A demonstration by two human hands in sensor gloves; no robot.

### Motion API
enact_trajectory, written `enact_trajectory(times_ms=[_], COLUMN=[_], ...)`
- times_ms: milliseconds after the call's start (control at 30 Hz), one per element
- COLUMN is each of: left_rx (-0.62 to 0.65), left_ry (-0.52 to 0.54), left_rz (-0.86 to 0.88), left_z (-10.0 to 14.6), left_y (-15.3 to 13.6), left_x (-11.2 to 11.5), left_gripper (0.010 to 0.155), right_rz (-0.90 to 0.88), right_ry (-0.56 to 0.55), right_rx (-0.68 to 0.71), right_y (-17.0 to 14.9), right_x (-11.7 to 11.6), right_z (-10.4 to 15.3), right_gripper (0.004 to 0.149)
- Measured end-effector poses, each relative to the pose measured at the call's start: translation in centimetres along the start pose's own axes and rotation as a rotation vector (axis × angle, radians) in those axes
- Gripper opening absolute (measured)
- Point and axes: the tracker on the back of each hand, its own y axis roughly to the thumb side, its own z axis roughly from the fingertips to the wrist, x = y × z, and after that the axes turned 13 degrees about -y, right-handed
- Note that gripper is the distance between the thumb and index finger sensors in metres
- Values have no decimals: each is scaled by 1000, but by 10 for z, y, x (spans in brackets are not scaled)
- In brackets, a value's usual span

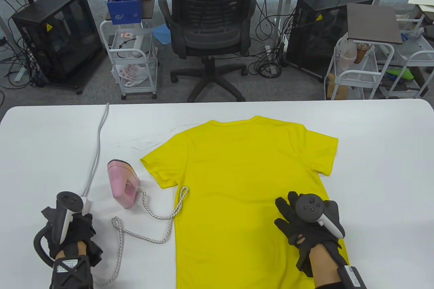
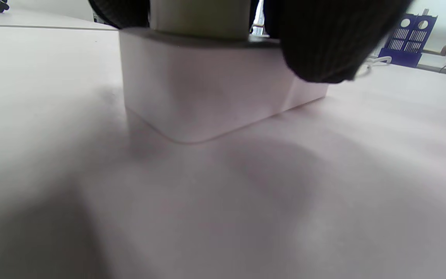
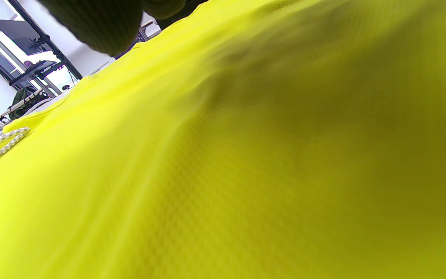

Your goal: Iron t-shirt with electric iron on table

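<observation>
A yellow t-shirt [image 1: 244, 184] lies flat on the white table [image 1: 379, 167], neck away from me. My right hand [image 1: 298, 221] rests on its lower right part with fingers spread and straight; the right wrist view is filled by the shirt's cloth [image 3: 246, 155]. A small pink iron [image 1: 122, 183] sits on the table just left of the shirt's sleeve, and its braided cord [image 1: 162, 216] loops over the shirt's edge. My left hand [image 1: 76, 221] is at a white socket box [image 2: 207, 97], its fingers [image 2: 323, 46] on either side of a cream plug [image 2: 199, 17] on top of it.
A grey cable [image 1: 96, 153] runs from the socket box [image 1: 85, 202] to the table's far edge. The braided cord trails down to the near edge beside my left wrist. Beyond the table stand an office chair [image 1: 210, 31], trolleys and computer cases.
</observation>
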Motion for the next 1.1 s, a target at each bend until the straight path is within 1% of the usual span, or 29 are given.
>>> enact_trajectory(times_ms=[67, 200, 233, 300, 333, 367, 433, 500, 567, 633, 667, 700, 767, 867, 967, 1100], left_rx=[-14, -29, -31, -23, -17, -16, 5, 73, 154, 278, 322, 379, 482, 630, 720, 810], left_ry=[-15, -6, -58, -121, -142, -136, -18, 74, 124, 185, 201, 227, 260, 277, 278, 254], left_rz=[-30, -84, -72, -47, -32, -32, -24, 22, 58, 88, 91, 88, 72, 36, 1, -61], left_z=[0, -1, -1, 2, 7, 11, 29, 56, 79, 110, 120, 135, 156, 186, 203, 213], left_y=[1, 5, 4, 2, 2, 3, 8, 20, 31, 47, 53, 63, 80, 112, 137, 170], left_x=[-2, 1, -3, -9, -13, -17, -33, -54, -71, -88, -91, -93, -90, -70, -47, -5], left_gripper=[64, 69, 69, 67, 69, 71, 73, 73, 73, 72, 71, 72, 72, 73, 73, 73], right_rz=[-3, -8, -4, 1, 3, 4, 8, 7, 8, 7, 5, 2, -1, 7, 29, 61], right_ry=[-1, -5, -8, -10, -11, -11, -19, -37, -60, -79, -87, -102, -122, -168, -200, -247], right_rx=[3, 11, 14, 19, 21, 21, 17, 17, 20, 22, 22, 21, 18, 15, 14, 11], right_y=[0, 2, 3, 4, 4, 4, 4, 5, 6, 6, 7, 7, 7, 8, 10, 14], right_x=[0, -1, 0, 0, -1, -1, 0, 1, 3, 4, 5, 6, 8, 11, 12, 11], right_z=[1, 1, 1, 0, 0, -1, -1, 0, 2, 3, 3, 3, 3, 4, 5, 6], right_gripper=[65, 65, 65, 65, 65, 65, 65, 65, 65, 65, 65, 65, 65, 64, 64, 64])
